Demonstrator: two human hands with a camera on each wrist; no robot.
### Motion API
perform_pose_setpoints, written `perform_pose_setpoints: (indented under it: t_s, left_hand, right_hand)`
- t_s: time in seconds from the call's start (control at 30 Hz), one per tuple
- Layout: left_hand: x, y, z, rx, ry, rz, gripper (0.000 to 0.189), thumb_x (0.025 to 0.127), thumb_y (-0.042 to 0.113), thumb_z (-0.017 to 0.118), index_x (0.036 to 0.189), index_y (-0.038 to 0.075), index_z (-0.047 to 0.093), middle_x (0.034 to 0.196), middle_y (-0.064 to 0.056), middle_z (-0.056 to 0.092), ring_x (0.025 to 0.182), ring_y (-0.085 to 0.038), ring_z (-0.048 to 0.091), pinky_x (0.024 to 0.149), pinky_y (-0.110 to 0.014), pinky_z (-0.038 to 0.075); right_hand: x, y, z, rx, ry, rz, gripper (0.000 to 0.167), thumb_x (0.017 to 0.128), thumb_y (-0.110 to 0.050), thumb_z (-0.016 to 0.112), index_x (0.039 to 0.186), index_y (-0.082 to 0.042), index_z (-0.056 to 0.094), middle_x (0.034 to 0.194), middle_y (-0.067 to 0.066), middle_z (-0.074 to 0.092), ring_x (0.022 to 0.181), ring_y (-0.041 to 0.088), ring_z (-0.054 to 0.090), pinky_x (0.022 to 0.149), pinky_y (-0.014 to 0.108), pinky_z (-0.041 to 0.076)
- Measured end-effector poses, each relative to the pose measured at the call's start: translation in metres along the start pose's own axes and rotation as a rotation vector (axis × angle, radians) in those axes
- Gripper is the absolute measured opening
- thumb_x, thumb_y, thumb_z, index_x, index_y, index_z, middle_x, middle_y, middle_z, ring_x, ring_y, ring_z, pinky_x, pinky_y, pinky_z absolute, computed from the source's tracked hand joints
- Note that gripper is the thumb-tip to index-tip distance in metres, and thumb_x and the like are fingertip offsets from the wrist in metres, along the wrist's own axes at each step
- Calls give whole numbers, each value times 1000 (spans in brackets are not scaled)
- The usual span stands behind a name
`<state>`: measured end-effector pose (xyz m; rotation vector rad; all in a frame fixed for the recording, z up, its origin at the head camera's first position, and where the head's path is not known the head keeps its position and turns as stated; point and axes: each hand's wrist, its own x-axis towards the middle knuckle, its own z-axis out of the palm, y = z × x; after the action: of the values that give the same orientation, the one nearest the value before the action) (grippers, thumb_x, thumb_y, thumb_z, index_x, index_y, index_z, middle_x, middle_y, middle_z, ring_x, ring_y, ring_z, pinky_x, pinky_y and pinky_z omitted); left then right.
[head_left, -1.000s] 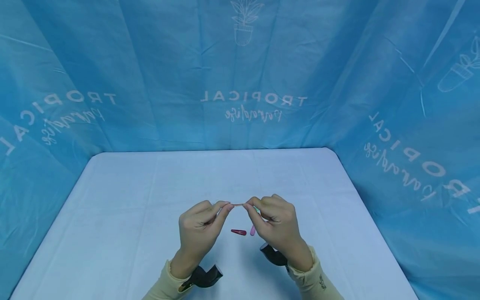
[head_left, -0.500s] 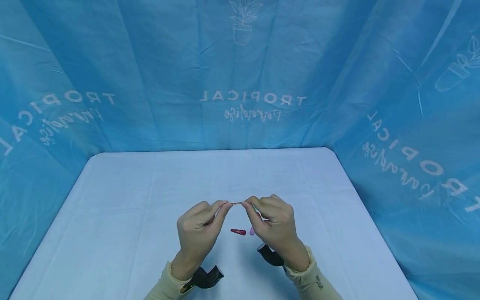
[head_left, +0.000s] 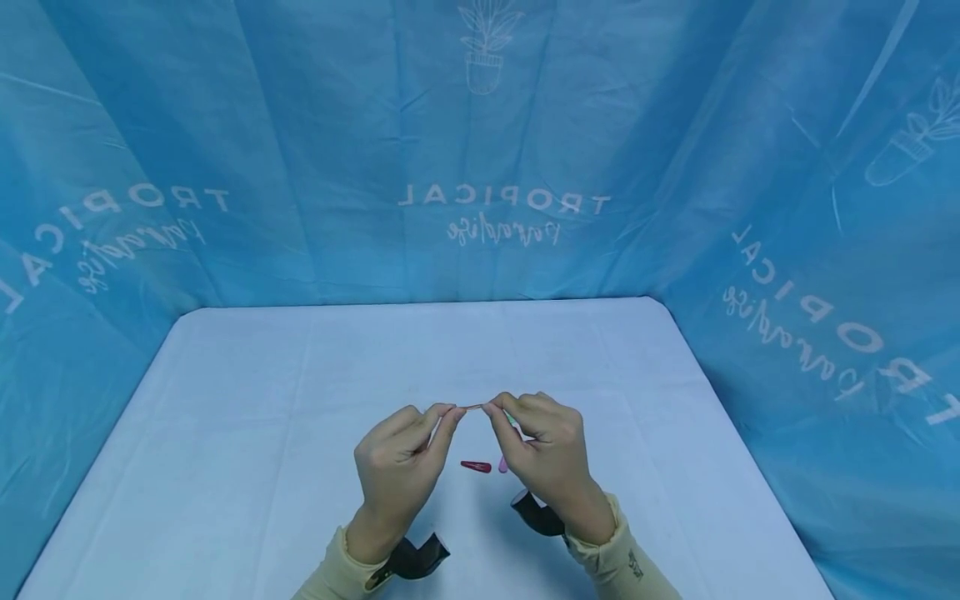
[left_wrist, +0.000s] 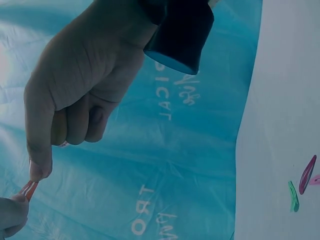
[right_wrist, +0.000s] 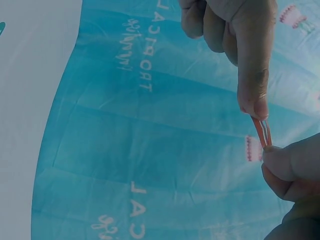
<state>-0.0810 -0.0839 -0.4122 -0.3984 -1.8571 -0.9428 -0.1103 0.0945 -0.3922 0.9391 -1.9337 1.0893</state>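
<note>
An orange snap hair clip (head_left: 472, 407) is stretched between the fingertips of both hands, above the table. My left hand (head_left: 399, 458) pinches one end between thumb and index finger. The other end is pinched the same way by my right hand (head_left: 546, 446). Seen close in the right wrist view, the orange clip (right_wrist: 263, 131) shows narrow strips with a slim gap between them. Below the hands lie a dark red hair clip (head_left: 476, 467) and a pink hair clip (head_left: 503, 465), the pink one partly hidden by the right hand. A green hair clip (left_wrist: 294, 197) lies beside them.
The table has a white cover (head_left: 247, 433) with rounded far corners. Blue printed curtains (head_left: 315, 150) hang behind it and on both sides. Each wrist carries a black camera mount, the left mount (head_left: 420, 557) and the right mount (head_left: 537, 512) standing inward over the table.
</note>
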Motion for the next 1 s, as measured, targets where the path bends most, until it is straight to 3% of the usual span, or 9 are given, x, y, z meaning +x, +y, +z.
perform_pose_setpoints:
  t_s: [0.53, 0.8, 1.0]
  left_hand:
    - [0, -2, 0, 56, 24, 1, 34, 95, 33, 71, 84, 3, 82, 51, 7, 35, 46, 0, 22, 43, -12, 15]
    - [-1, -4, -4, 89, -22, -44, 35, 96, 38, 69, 87, 6, 83, 52, 8, 35, 46, 1, 23, 43, -12, 15]
    - [-1, -7, -9, 63, -83, -95, 23, 89, 29, 79, 87, 6, 83, 52, 7, 35, 47, 0, 24, 43, -13, 16]
  right_hand:
    - [-1, -7, 8, -14, 44, 37, 9, 91, -9, 75, 89, -1, 80, 48, -5, 48, 46, 3, 29, 46, 13, 25]
    - [-2, -3, 9, -28, -23, 74, 7, 89, -8, 77, 93, -3, 80, 49, -6, 45, 47, 2, 26, 44, 11, 22]
    - [-3, 0, 10, -8, -85, 106, 6, 88, -7, 77, 93, -6, 80, 51, -7, 48, 48, 1, 25, 45, 12, 21]
